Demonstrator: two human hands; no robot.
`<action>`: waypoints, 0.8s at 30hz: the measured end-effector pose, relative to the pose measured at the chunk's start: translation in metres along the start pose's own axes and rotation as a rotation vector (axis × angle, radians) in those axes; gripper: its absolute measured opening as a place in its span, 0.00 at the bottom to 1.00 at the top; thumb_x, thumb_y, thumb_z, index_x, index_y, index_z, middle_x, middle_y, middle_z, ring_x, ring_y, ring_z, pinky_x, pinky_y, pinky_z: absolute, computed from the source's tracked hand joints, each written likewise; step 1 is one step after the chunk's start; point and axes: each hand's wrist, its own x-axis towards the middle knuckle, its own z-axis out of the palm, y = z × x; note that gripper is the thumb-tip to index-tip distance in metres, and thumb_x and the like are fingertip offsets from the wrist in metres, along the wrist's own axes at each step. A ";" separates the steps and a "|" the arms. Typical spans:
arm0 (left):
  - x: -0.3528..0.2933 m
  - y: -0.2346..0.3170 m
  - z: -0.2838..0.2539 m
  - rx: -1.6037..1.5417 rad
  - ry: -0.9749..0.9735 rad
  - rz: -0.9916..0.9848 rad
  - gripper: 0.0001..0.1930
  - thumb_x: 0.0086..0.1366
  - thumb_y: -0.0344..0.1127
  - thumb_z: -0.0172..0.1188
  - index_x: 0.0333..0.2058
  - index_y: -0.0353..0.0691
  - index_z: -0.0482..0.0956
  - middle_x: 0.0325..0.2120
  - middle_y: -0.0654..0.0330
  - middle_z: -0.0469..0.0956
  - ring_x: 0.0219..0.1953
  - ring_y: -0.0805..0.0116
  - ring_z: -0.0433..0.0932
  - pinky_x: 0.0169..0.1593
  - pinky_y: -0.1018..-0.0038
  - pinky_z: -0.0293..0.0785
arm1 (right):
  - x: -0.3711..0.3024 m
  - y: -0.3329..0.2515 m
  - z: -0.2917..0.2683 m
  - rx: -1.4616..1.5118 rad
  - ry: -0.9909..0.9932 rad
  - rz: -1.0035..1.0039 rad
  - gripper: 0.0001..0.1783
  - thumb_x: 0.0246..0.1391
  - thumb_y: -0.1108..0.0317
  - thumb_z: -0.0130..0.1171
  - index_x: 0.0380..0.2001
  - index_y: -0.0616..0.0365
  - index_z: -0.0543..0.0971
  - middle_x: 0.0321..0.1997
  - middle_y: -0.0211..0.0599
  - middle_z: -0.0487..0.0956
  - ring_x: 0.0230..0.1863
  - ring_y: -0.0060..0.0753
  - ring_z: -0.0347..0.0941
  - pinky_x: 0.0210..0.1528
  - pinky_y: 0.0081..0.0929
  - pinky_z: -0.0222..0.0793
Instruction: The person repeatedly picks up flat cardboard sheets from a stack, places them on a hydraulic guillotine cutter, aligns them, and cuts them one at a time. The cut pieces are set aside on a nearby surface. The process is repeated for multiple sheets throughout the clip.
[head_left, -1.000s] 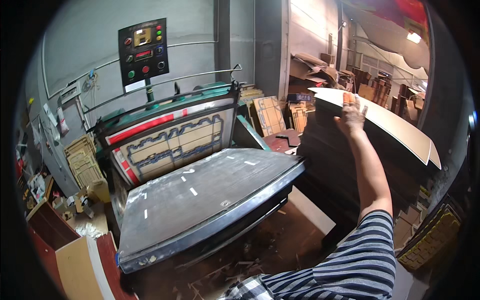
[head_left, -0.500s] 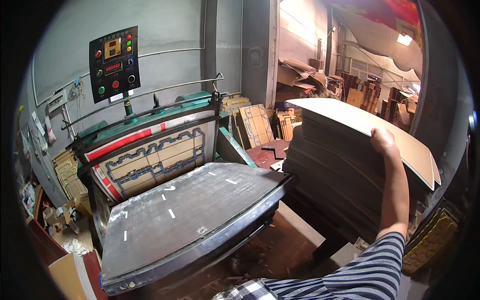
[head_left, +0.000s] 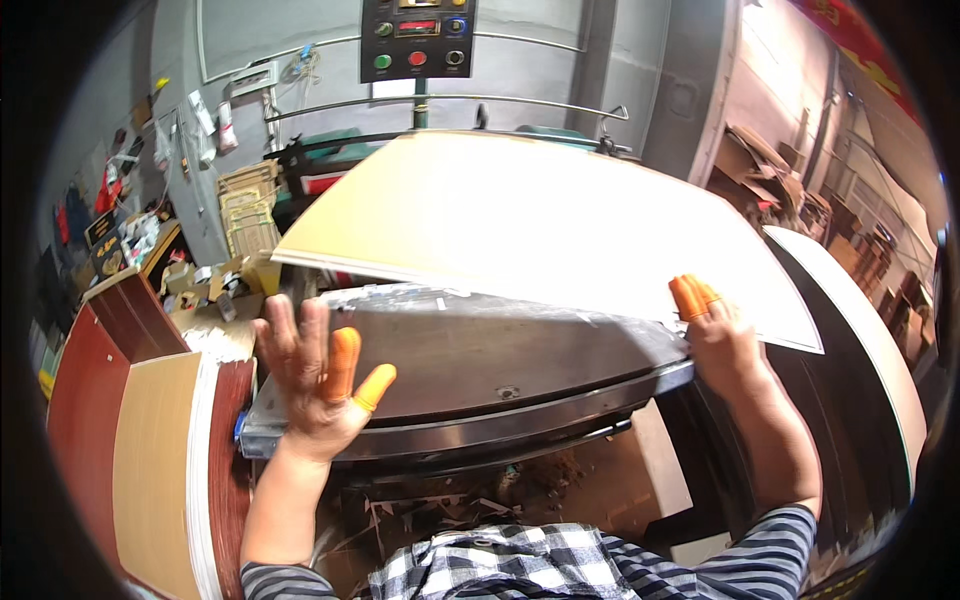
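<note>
A large pale board sheet [head_left: 480, 210], bright with glare, hangs tilted over the dark metal bed [head_left: 460, 365] of a press. My right hand [head_left: 725, 340] grips its near edge toward the right, orange finger covers lying on top of the sheet. My left hand [head_left: 315, 365] is raised beside the bed's left end, fingers spread and holding nothing; two of its digits wear orange covers. Between the left hand and the sheet's near left corner there is a gap. The sheet hides most of the press's upright part behind it.
A tall stack of boards [head_left: 865, 340] stands close on the right. At the left are more boards [head_left: 155, 460] with tan and dark red faces. A control panel [head_left: 417, 45] rises behind the press. Scraps [head_left: 540, 480] lie beneath the bed.
My right hand has drawn the sheet off the right-hand stack and leftward over the press bed. My left hand has come into view. The view has swung left.
</note>
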 end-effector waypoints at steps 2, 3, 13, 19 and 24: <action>-0.013 0.005 0.018 0.060 -0.194 -0.058 0.48 0.51 0.48 0.69 0.68 0.57 0.51 0.69 0.58 0.49 0.71 0.46 0.41 0.68 0.43 0.32 | 0.022 -0.044 0.050 0.380 0.078 0.087 0.19 0.56 0.67 0.55 0.51 0.61 0.75 0.46 0.47 0.78 0.45 0.46 0.77 0.44 0.39 0.77; -0.020 0.006 0.026 0.067 -0.334 -0.126 0.42 0.53 0.48 0.67 0.65 0.53 0.58 0.67 0.60 0.53 0.70 0.48 0.44 0.67 0.40 0.36 | 0.034 -0.066 0.073 0.429 0.138 0.006 0.18 0.56 0.66 0.55 0.50 0.59 0.75 0.47 0.46 0.78 0.45 0.47 0.77 0.45 0.39 0.77; -0.128 -0.021 0.102 -0.145 -1.191 -0.634 0.30 0.66 0.57 0.49 0.62 0.49 0.65 0.63 0.62 0.63 0.67 0.58 0.55 0.68 0.51 0.43 | 0.029 -0.171 0.238 1.227 -0.279 0.061 0.14 0.54 0.69 0.58 0.44 0.56 0.81 0.46 0.48 0.80 0.45 0.50 0.77 0.48 0.30 0.74; -0.118 -0.034 0.109 -0.050 -1.326 -0.677 0.36 0.64 0.64 0.47 0.65 0.51 0.60 0.68 0.60 0.54 0.70 0.53 0.48 0.69 0.50 0.40 | 0.059 -0.177 0.259 1.278 -0.279 0.031 0.14 0.51 0.76 0.59 0.42 0.57 0.82 0.49 0.49 0.79 0.49 0.51 0.76 0.51 0.33 0.73; -0.116 -0.049 0.120 -0.016 -1.444 -0.725 0.38 0.64 0.67 0.43 0.66 0.53 0.55 0.69 0.59 0.51 0.70 0.54 0.45 0.68 0.47 0.39 | 0.070 -0.178 0.292 1.228 -0.319 -0.058 0.20 0.49 0.78 0.59 0.48 0.58 0.79 0.52 0.45 0.78 0.53 0.43 0.75 0.55 0.29 0.71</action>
